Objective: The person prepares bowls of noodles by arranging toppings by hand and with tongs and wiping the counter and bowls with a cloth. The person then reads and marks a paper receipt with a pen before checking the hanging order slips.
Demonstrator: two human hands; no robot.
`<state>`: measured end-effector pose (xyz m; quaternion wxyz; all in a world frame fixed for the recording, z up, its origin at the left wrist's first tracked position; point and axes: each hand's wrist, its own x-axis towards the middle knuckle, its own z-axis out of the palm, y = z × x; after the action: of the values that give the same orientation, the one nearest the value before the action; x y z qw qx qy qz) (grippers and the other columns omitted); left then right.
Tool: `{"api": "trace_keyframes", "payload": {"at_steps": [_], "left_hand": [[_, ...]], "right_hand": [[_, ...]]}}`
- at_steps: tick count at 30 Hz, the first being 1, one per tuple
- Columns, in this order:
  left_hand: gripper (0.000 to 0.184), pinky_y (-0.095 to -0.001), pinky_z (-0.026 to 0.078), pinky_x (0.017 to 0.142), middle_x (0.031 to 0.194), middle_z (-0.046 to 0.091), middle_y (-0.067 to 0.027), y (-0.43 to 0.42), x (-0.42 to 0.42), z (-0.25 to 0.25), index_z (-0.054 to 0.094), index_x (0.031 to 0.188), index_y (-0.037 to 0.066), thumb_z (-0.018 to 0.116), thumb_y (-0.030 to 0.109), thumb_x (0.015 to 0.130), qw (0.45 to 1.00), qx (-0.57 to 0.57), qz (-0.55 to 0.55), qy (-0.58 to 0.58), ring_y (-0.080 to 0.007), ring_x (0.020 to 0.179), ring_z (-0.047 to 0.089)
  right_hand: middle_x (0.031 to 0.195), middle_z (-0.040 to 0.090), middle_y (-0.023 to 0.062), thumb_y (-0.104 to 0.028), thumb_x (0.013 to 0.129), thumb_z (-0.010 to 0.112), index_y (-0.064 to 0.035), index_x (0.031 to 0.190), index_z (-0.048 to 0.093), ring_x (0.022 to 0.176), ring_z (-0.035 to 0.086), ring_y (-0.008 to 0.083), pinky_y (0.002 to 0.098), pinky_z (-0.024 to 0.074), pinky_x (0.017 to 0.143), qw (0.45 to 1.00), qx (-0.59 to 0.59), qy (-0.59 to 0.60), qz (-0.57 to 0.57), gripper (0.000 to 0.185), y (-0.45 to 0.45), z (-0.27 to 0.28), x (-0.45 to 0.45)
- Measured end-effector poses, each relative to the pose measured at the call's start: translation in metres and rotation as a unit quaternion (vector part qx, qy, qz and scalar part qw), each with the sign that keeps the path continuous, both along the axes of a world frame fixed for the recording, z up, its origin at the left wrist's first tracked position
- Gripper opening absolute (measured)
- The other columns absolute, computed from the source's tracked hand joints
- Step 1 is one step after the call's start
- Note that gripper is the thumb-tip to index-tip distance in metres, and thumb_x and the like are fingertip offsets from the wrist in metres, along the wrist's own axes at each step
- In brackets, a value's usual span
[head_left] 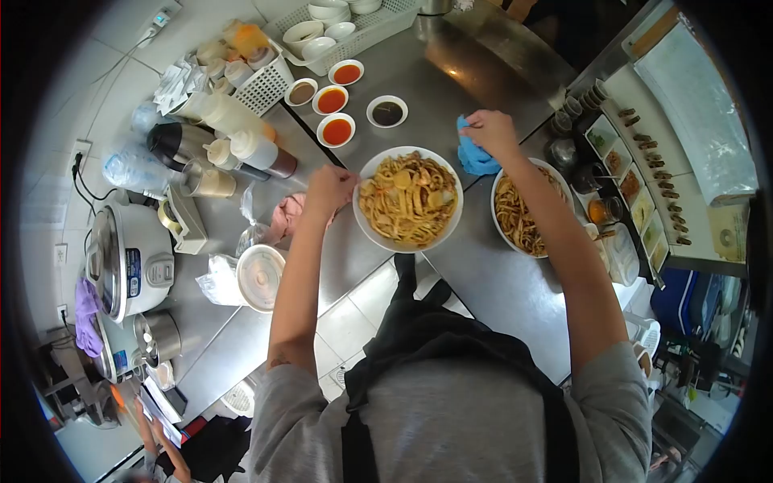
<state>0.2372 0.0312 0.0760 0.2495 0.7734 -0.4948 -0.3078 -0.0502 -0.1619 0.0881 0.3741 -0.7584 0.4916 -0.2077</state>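
A white bowl of noodles (410,198) sits at the middle of the steel counter's near edge. My left hand (329,191) is at its left side, fingers closed at the rim. In my right hand (493,131) is a blue cloth (477,158), pinched and hanging down to the counter, just right of the bowl. Below my right forearm stands a second noodle bowl (519,211), partly hidden by the arm. A pink cloth (287,216) lies left of my left wrist.
Several small sauce dishes (331,101) and a dish of dark sauce (387,112) stand behind the bowl. Squeeze bottles (256,149), a lidded tub (260,278) and a rice cooker (133,258) are left. Ingredient trays (631,187) line the right. Another person's hands (157,431) hold papers at lower left.
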Motion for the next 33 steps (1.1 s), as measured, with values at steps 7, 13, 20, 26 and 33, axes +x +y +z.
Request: {"api": "trace_keyframes", "payload": {"at_steps": [7,13,20,26,33], "left_hand": [[0.015,-0.0386,0.051,0.064,0.075,0.067,-0.014,-0.04,-0.025,0.009,0.074,0.087,0.012,0.066,0.023,0.08,0.979,-0.142,-0.096,-0.107,-0.0335,0.069,0.065],[0.016,-0.0394,0.051,0.066,0.074,0.067,-0.0145,-0.07,-0.031,-0.001,0.074,0.09,0.013,0.068,0.022,0.078,0.971,-0.107,-0.179,-0.119,-0.0323,0.069,0.065],[0.016,-0.0339,0.052,0.063,0.076,0.068,-0.0144,-0.055,-0.033,-0.003,0.072,0.088,0.007,0.071,0.017,0.075,0.972,-0.103,-0.158,-0.143,-0.0249,0.067,0.067],[0.02,-0.0363,0.053,0.065,0.07,0.067,-0.0129,-0.032,-0.038,-0.016,0.073,0.088,0.009,0.071,0.021,0.073,0.987,-0.136,-0.05,-0.075,-0.0273,0.065,0.066],[0.023,-0.0381,0.053,0.064,0.07,0.067,-0.0143,-0.006,-0.024,-0.019,0.073,0.088,0.009,0.07,0.026,0.072,0.993,-0.052,-0.029,-0.097,-0.0289,0.064,0.066]], "right_hand": [[0.071,0.069,0.0114,-0.029,0.07,0.076,-0.0067,0.079,0.074,0.065,0.067,0.0215,0.0329,0.0522,0.064,0.992,-0.01,0.057,0.116,0.024,0.012,-0.026,0.05],[0.072,0.068,0.0125,-0.027,0.069,0.074,-0.0073,0.078,0.073,0.068,0.067,0.0266,0.0355,0.0523,0.067,0.983,-0.036,0.045,0.174,0.021,0.014,-0.021,0.059],[0.075,0.068,0.0132,-0.022,0.068,0.073,-0.0064,0.076,0.072,0.071,0.067,0.0276,0.0355,0.0527,0.069,0.978,-0.083,0.104,0.16,0.018,0.024,-0.012,0.039],[0.074,0.066,0.0147,-0.021,0.07,0.072,-0.0061,0.073,0.071,0.07,0.065,0.0315,0.0384,0.052,0.068,0.986,-0.082,0.145,0.032,0.016,0.058,-0.025,-0.009],[0.073,0.066,0.0133,-0.022,0.07,0.071,-0.0072,0.075,0.07,0.07,0.065,0.0321,0.0388,0.052,0.068,0.993,-0.094,0.06,-0.04,0.016,0.099,-0.033,-0.014]]}}
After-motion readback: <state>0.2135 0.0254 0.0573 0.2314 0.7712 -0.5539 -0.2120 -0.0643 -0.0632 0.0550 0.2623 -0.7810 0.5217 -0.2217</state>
